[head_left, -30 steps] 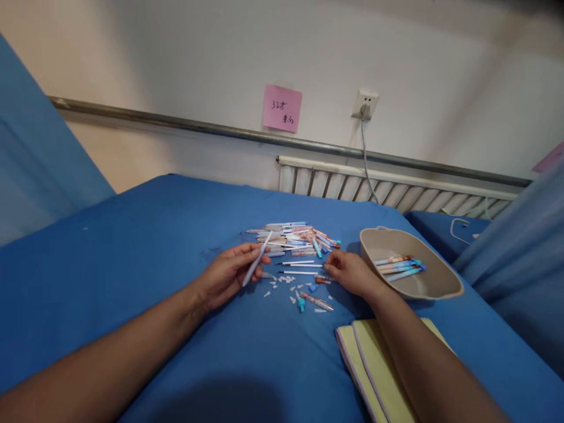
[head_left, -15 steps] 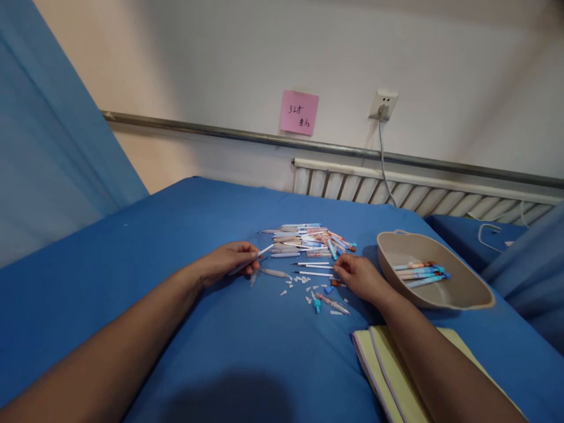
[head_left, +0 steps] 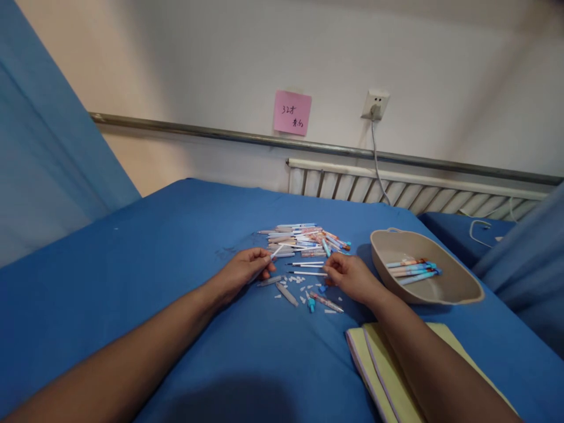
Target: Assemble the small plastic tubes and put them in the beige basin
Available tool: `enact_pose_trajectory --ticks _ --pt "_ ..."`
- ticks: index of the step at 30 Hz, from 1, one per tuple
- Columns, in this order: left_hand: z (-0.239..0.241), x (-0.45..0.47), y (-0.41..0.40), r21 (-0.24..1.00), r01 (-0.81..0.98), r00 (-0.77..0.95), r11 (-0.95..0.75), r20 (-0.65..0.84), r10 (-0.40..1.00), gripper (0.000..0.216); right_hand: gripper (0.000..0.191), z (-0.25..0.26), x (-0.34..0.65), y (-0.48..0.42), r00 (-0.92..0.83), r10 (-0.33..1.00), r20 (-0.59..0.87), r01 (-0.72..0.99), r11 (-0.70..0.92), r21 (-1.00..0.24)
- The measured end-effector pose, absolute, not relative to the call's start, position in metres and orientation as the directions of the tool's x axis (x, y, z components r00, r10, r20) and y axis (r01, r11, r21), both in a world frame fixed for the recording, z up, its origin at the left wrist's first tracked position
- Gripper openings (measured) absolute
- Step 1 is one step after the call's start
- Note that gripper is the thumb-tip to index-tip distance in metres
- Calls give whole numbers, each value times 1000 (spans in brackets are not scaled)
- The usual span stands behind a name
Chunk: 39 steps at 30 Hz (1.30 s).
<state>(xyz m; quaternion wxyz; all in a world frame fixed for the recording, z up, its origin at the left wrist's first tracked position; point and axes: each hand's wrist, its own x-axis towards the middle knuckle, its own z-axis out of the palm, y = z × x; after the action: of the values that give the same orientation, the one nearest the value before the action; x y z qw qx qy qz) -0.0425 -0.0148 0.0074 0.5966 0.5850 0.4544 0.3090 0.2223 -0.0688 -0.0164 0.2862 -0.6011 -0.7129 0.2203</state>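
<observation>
Blue-covered bed point(head_left: 132, 252) carries the lot; plain flat cover prob. helps small bits show up. Tan basin point(head_left: 458, 283) sits on it just R of the R hand, prob. parked there to be w/in reach yet off the loose pts. In it: a few assembled pens point(head_left: 412, 271), side by side on the basin floor, coloured ends all to the R; exact no. hard to tell. Folded yellow cloth point(head_left: 381, 358) lies nearer the wearer, under the R forearm; can't tell if they touch.

L hand point(head_left: 244, 270) grips a thin white stick point(head_left: 277, 251), thumb vs. forefinger, tip up & to the R, in front of the pile; prob. a refill, pinched so the tip stays free. Its rear end's hidden. R hand point(head_left: 350, 276): fingertips curled by the R ends of the laid-out refills; can't tell if it holds anything.

Pile of pen pts point(head_left: 291, 238) lies beyond both hands, mostly crosswise. Below it, dark-tipped white refills point(head_left: 306, 264) lie approx. parallel, prob. set apart for easy pick-up. Nearer still: grey barrel point(head_left: 287, 294), pink patterned barrel point(head_left: 326, 302), teal cap point(head_left: 311, 305), then the smallest, white cone tips point(head_left: 299, 280), scattered btwn the hands.
</observation>
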Motion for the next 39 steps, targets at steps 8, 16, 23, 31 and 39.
enact_pose_trajectory --ticks 8,16,23,31,39 --pt "19 -48 -23 961 173 452 213 -270 850 21 16 3 169 -106 -569 821 48 538 416 -733" --pt "12 -29 -36 939 77 502 336 -328 800 20 25 5 171 -102 -576 801 163 647 569 -507" --pt "-7 -1 -33 972 -65 530 227 -159 833 19 15 -7 182 -88 -471 851 232 663 516 -542" --pt "-2 -8 -32 990 -39 494 133 -96 864 23 14 -23 213 -59 49 939 340 693 214 -689" --pt "-5 -15 -24 975 -68 462 213 -158 872 20 26 -34 236 -47 75 948 310 804 126 -581"
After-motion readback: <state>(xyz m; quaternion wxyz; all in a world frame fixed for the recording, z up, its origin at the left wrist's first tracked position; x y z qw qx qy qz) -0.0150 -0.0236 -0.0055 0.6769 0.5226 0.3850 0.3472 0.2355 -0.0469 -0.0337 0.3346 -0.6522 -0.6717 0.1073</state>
